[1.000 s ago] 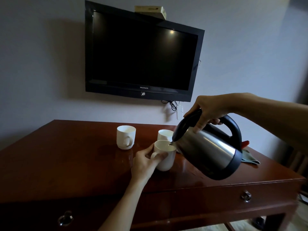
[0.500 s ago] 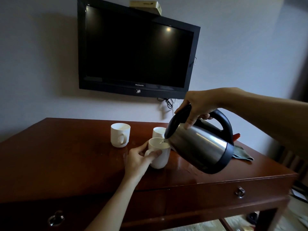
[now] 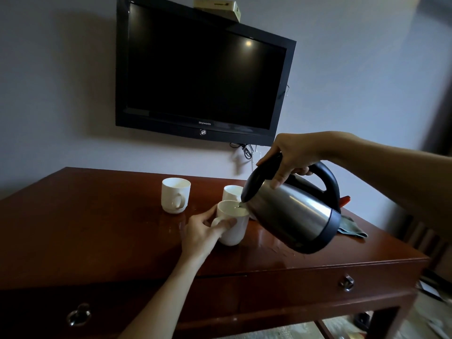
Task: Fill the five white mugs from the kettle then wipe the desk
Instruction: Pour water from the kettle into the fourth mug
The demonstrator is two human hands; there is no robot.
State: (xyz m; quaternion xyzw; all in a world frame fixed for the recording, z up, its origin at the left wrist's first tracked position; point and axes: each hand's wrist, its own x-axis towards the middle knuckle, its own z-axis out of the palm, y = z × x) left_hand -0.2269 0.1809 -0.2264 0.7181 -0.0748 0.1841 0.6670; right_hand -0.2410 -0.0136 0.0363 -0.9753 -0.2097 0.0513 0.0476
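Note:
My right hand (image 3: 292, 155) grips the black handle of a steel kettle (image 3: 291, 211), tilted left with its spout over a white mug (image 3: 234, 228). A thin stream runs into that mug. My left hand (image 3: 203, 232) holds this mug by its handle and side on the red-brown desk (image 3: 97, 228). A second white mug (image 3: 232, 192) stands just behind it, partly hidden by the kettle. A third white mug (image 3: 175, 195) stands apart to the left. A grey-green cloth (image 3: 352, 227) lies on the desk behind the kettle.
A black television (image 3: 200, 69) hangs on the wall above the desk, with a small box (image 3: 217, 6) on top and cables (image 3: 244, 149) below it. The desk front has two drawers with metal pulls (image 3: 346, 282). Something red (image 3: 344, 200) shows behind the kettle.
The hands, mug and kettle keep the same pose, with the kettle still tilted over the held mug. Only the view has shifted slightly.

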